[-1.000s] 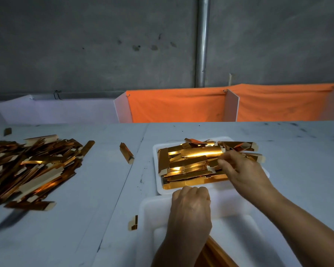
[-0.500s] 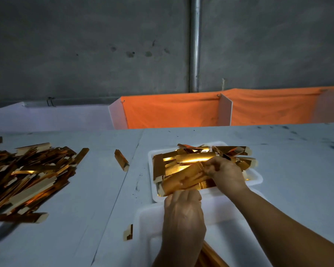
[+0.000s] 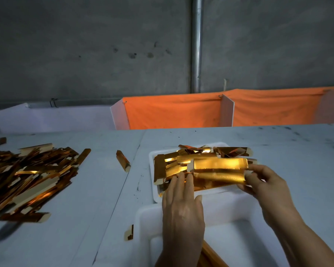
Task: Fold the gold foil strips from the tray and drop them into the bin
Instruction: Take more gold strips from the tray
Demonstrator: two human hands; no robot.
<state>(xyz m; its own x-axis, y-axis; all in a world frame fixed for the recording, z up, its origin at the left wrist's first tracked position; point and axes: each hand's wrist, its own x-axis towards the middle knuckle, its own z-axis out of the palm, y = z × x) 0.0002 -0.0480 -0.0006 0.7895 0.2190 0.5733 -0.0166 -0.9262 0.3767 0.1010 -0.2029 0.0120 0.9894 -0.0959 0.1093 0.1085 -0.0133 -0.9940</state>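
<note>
A white tray (image 3: 152,166) on the table holds a heap of gold foil strips (image 3: 168,166). Above its near half, one wide gold foil strip (image 3: 218,171) lies flat and lengthwise. My right hand (image 3: 262,182) pinches this strip's right end between thumb and fingers. My left hand (image 3: 181,207) reaches over the bin's far rim with straight fingers, and its fingertips touch the strip's left end. The white bin (image 3: 229,211) stands directly in front of the tray, nearest me. A folded gold piece (image 3: 210,253) shows inside it beside my left wrist.
A large pile of folded gold strips (image 3: 27,178) covers the table's left side. Single stray pieces lie at the left of the tray (image 3: 122,163), beside the bin (image 3: 129,232) and far left (image 3: 2,141). Orange cloth-covered dividers (image 3: 174,110) line the table's far edge.
My right hand has lifted one strip out of the tray heap and turned it flat and level. My left hand has opened, its fingers now straight against the strip's left end.
</note>
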